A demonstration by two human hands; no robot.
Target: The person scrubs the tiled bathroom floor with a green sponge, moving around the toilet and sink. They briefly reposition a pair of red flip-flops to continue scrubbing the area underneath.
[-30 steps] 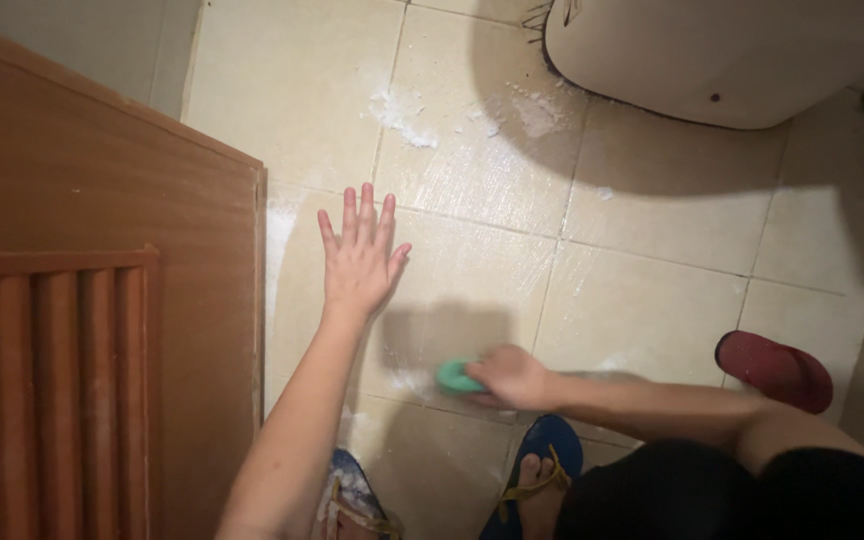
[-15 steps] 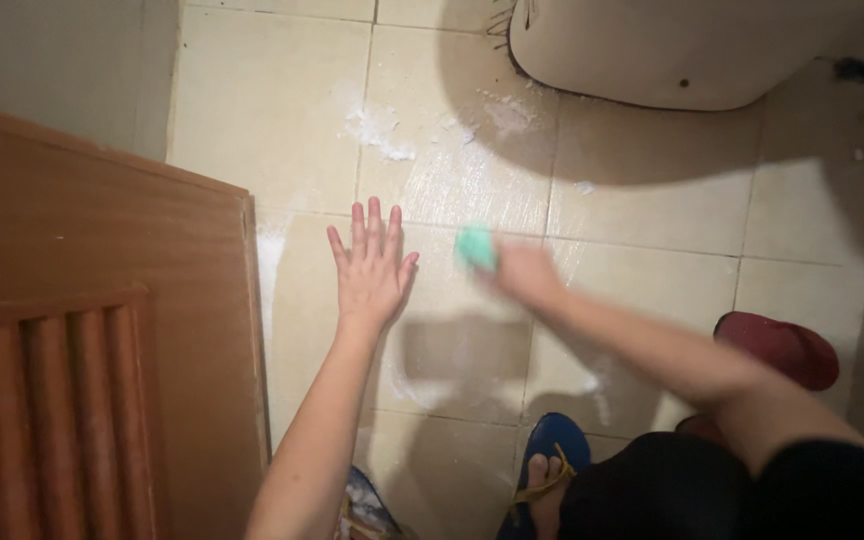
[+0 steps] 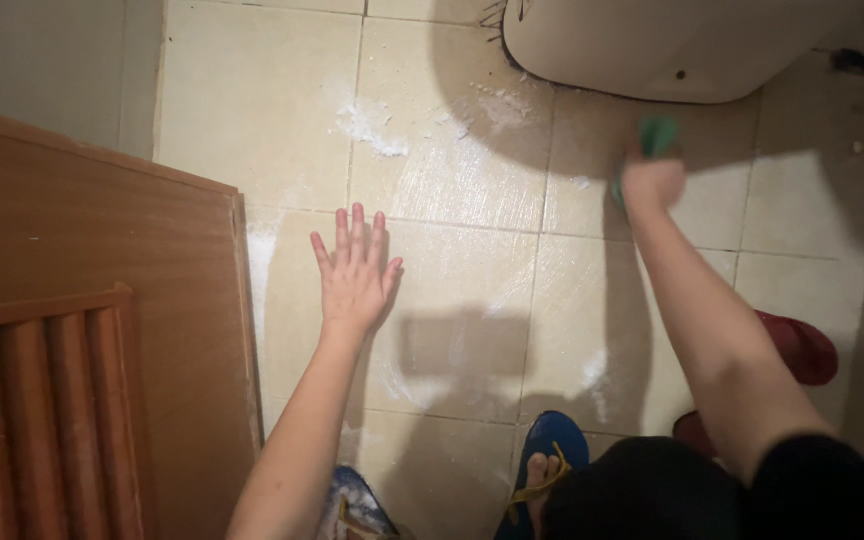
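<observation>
We see a small green scrubbing pad [image 3: 658,135], soft-edged and blurred, poking out past the fingertips of our right hand [image 3: 651,180], on the far side of that hand and just short of the curved white base of a toilet [image 3: 672,45]. The right hand is closed around the pad, its back turned up toward us, and it presses the pad down onto the cream tiled floor [image 3: 252,110] in the shadow the toilet throws. Whether the pad touches the toilet base itself we cannot tell; it lies just beside it.

Well to the left of that hand, our left hand [image 3: 355,272] lies flat on the tiles, fingers together and stretched out, holding nothing. Between the two hands the tiles carry pale streaks of white scouring powder [image 3: 372,128], thickest beyond the left hand's fingertips, with a thinner patch nearer us below its wrist. Just left of the left hand stands the edge of a brown wooden door [image 3: 102,260] with slatted louvres in its lower panel.

Nearer us than the right forearm, a dark red slipper [image 3: 802,350] rests on the floor, and below the gap between both arms a blue flip-flop sandal with yellow straps [image 3: 550,460] shows on our foot.
</observation>
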